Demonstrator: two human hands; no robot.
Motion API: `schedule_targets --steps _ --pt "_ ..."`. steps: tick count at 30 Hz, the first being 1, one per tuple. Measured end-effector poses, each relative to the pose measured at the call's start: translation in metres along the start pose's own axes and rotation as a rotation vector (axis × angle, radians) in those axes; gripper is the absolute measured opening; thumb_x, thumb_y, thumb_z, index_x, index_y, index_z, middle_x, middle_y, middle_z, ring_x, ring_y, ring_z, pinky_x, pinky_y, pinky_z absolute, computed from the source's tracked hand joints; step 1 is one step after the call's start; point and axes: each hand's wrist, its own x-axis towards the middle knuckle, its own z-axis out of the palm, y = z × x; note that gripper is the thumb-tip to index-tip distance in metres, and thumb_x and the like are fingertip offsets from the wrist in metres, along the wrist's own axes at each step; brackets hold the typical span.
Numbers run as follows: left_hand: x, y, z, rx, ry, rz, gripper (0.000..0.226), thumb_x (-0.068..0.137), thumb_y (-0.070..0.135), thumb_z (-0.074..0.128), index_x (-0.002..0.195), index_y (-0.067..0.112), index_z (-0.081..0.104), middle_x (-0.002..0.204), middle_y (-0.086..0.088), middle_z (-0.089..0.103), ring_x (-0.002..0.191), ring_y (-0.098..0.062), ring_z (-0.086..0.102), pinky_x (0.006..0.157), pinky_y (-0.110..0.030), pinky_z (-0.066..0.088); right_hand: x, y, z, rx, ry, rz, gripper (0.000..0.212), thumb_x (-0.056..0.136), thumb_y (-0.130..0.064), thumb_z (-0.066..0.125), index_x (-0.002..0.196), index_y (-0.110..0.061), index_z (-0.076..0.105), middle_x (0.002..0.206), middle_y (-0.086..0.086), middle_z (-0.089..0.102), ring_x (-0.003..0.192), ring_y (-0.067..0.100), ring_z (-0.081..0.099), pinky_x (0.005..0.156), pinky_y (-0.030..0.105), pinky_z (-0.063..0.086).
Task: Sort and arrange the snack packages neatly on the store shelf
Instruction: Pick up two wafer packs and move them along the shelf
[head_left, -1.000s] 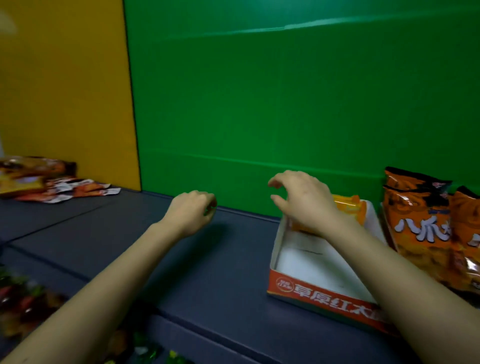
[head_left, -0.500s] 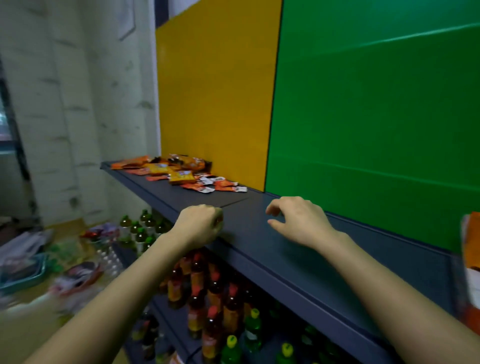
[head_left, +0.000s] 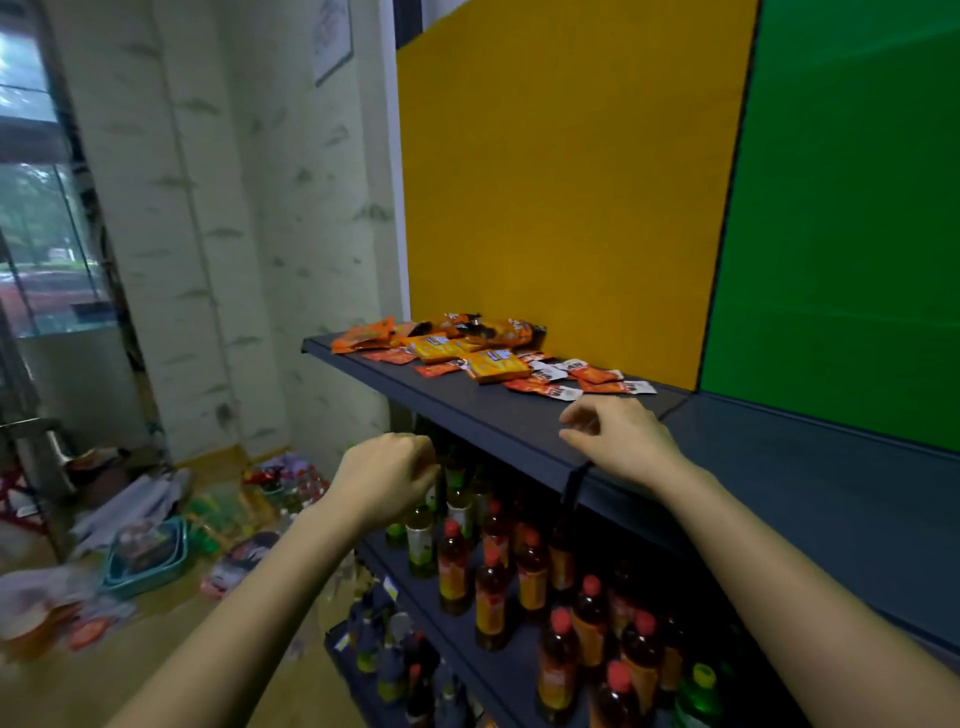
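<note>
Through the head camera, the snack packs (head_left: 483, 353) lie in a loose heap at the far left end of the shelf (head_left: 779, 467), against the yellow panel (head_left: 561, 182). Two flat yellow packs sit among them. The larger orange bags behind and the small red-and-white sachets in front overlap too much to count. Your right hand (head_left: 623, 441) hovers over the shelf's front edge, just short of the nearest sachets. Its grip is half spread, with thumb and forefinger reaching forward, and it pinches nothing. Your left hand (head_left: 387, 478) hangs off the shelf, in front of its edge and above the bottles (head_left: 491, 597). Its grip is curled into a fist and nothing shows in it. The shelf is bare from your right hand rightward under the green panel (head_left: 857, 234), and there is a narrow bare strip between the heap and the front lip. The lower shelf (head_left: 498, 670) carries crowded rows of red-capped bottles and a few green-capped ones, too many to count. On the floor to the left, a teal basket (head_left: 111, 564) holds blurred items among scattered packages.
</note>
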Motion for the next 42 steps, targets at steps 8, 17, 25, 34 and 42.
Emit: schedule_targets --steps 8,17,25,34,42 --pt "0.042 -0.088 0.04 -0.088 0.088 -0.017 0.026 0.093 0.04 0.045 0.105 0.023 0.061 0.104 0.005 0.065 0.097 -0.018 0.061 0.072 -0.03 0.047 0.097 -0.012 0.053 0.066 0.045 0.063 0.008 0.084 -0.035 0.062 0.092 -0.031 0.062 0.089 -0.009 0.061 0.097 0.017 0.06 0.08 0.031 0.046" --pt "0.182 -0.158 0.085 -0.114 0.088 0.057 0.024 0.093 0.037 0.047 0.106 0.021 0.059 0.108 0.003 0.064 0.1 -0.018 0.059 0.072 -0.029 0.043 0.233 -0.015 0.094 -0.142 0.043 0.228 0.051 0.086 -0.054 0.054 0.115 -0.012 0.06 0.121 0.008 0.062 0.11 0.027 0.056 0.084 0.035 0.047" --pt "0.279 -0.196 0.128 -0.201 0.084 0.113 0.025 0.092 0.036 0.05 0.105 0.019 0.062 0.107 0.0 0.066 0.1 -0.021 0.06 0.074 -0.032 0.046 0.294 -0.009 0.132 -0.303 -0.095 0.419 0.088 0.067 -0.084 0.044 0.117 -0.012 0.057 0.127 0.01 0.058 0.115 0.029 0.055 0.086 0.038 0.044" --pt "0.357 -0.227 0.165 -0.312 0.184 0.139 0.025 0.09 0.035 0.053 0.102 0.017 0.065 0.107 -0.003 0.066 0.101 -0.024 0.058 0.067 -0.03 0.04 0.328 -0.009 0.138 -0.13 -0.226 0.652 0.11 0.051 -0.082 0.061 0.133 -0.009 0.047 0.137 0.006 0.05 0.118 0.025 0.051 0.088 0.031 0.041" --pt "0.412 -0.261 0.193 -0.246 0.064 0.267 0.046 0.09 0.049 0.048 0.118 0.014 0.058 0.12 -0.005 0.059 0.114 -0.023 0.051 0.086 -0.036 0.044 0.335 -0.025 0.122 0.149 -0.036 0.783 0.058 0.059 -0.05 0.08 0.09 -0.002 0.067 0.075 0.007 0.067 0.064 0.016 0.055 0.057 0.027 0.037"
